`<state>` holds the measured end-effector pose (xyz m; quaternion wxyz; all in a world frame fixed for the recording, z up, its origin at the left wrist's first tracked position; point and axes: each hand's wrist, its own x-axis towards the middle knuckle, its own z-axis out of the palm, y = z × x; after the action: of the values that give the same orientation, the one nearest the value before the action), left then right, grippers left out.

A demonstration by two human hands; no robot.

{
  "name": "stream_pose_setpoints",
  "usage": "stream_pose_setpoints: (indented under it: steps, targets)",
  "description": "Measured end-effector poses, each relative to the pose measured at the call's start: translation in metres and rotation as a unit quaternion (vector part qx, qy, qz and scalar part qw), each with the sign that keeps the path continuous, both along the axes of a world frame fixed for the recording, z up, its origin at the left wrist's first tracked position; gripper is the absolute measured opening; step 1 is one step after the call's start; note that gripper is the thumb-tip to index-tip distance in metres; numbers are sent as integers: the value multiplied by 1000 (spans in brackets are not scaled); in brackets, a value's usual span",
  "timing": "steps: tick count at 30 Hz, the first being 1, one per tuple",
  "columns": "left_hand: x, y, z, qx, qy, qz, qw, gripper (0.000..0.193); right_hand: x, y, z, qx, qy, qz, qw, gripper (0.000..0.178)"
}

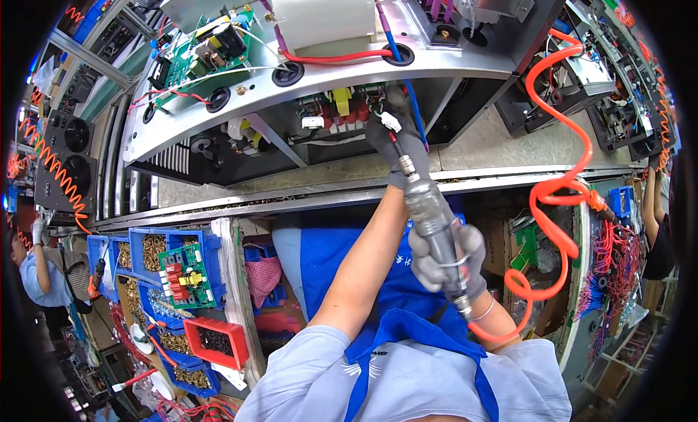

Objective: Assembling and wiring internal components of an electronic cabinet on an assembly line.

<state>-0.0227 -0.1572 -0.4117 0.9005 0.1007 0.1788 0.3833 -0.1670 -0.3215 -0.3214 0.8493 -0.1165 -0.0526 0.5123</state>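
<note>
Clamps gloved right hand (pixel 472 255) around pneumatic screwdriver (pixel 434 218) at 4 o'clock from view centre, aiming bit (pixel 396 143) toward 11. Reaches gloved left hand (pixel 382 147) up to open metal chassis (pixel 327 74), at 1 o'clock, next to bit and white connector (pixel 391 121); cannot tell whether closed on anything. Holds the 2 hands apart. Trails coiled orange air hose (pixel 567 200) out to 3 o'clock. Includes green circuit board (pixel 182 69) atop chassis between 10 and 11 o'clock, 1 smaller green board (pixel 178 295) on blue parts bins (pixel 207 241) at 8, plus red tray (pixel 231 349) of small dark parts (pixel 214 340) at 7.
</note>
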Motion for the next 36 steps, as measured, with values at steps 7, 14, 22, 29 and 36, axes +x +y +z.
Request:
stream_pose_setpoints:
  steps: [7,14,22,29,36]
  targets:
    - [-1,-2,4,76,46,-13,996,32,-11,15,17,-263,-243,-76,931,98]
    - [-14,4,-7,97,54,-28,993,30,-34,38,34,-272,-243,-107,925,92]
    - [-15,8,-10,118,53,-58,990,27,-37,38,37,-282,-256,-107,919,87]
    - [-15,28,-24,101,15,-164,981,24,-40,40,40,-289,-249,-115,917,85]
    - [-132,45,2,39,53,-300,952,21,-27,-25,65,-311,-214,-14,926,83]
